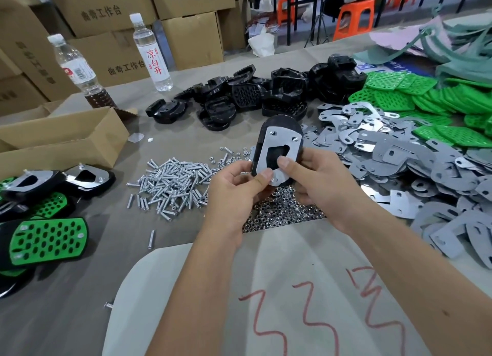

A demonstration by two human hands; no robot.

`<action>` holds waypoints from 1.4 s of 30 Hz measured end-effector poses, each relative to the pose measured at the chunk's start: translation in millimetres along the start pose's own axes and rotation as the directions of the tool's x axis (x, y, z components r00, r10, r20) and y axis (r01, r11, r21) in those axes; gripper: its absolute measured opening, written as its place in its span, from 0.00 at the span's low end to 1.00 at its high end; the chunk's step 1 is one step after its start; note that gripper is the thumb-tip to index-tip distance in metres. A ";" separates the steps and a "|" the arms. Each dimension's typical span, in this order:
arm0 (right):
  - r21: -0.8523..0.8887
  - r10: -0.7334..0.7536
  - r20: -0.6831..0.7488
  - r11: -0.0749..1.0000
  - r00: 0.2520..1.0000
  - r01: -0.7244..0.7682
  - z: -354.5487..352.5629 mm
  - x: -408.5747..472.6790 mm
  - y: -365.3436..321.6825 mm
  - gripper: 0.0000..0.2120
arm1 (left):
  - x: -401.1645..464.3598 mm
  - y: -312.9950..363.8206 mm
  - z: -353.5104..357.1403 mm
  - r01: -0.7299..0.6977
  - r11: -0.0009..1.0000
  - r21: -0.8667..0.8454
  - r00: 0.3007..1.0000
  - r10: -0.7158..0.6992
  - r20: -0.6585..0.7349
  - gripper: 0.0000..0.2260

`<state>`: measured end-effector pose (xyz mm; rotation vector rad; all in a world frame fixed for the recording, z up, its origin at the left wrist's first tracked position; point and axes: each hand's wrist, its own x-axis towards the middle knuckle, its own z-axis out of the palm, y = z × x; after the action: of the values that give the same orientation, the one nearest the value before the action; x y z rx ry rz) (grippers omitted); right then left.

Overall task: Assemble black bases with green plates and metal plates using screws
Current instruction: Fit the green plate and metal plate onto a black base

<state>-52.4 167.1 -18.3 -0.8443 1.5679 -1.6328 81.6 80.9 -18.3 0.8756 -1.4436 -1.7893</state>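
Both hands hold one black base (282,122) upright above the table, with a metal plate (277,142) on its near face and two screw ends showing at the plate's top. My left hand (237,187) pinches the lower left edge, thumb on the plate. My right hand (316,179) grips the lower right side, thumb on the plate's cut-out. Loose screws (173,182) lie left of my hands and small nuts (279,211) lie under them. Black bases (253,94) are heaped at the back. Metal plates (399,153) and green plates (426,97) lie to the right.
Finished assemblies (45,238) lie at the left edge. An open cardboard box (66,139) stands behind them, with two bottles (151,51) and stacked cartons further back. A white sheet with red marks (292,302) covers the near table.
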 end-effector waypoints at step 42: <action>-0.256 -0.170 -0.103 0.956 0.980 0.139 -6.5 1.3 -5.1 0.05 | 9.4 9.1 -17.8 0.086 0.947 -0.308 0.993 -0.107 -0.051 0.04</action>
<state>-58.9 169.6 -13.5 -1.0365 1.8625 -1.6465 92.0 62.1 -13.1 0.8464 -1.0583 -1.9705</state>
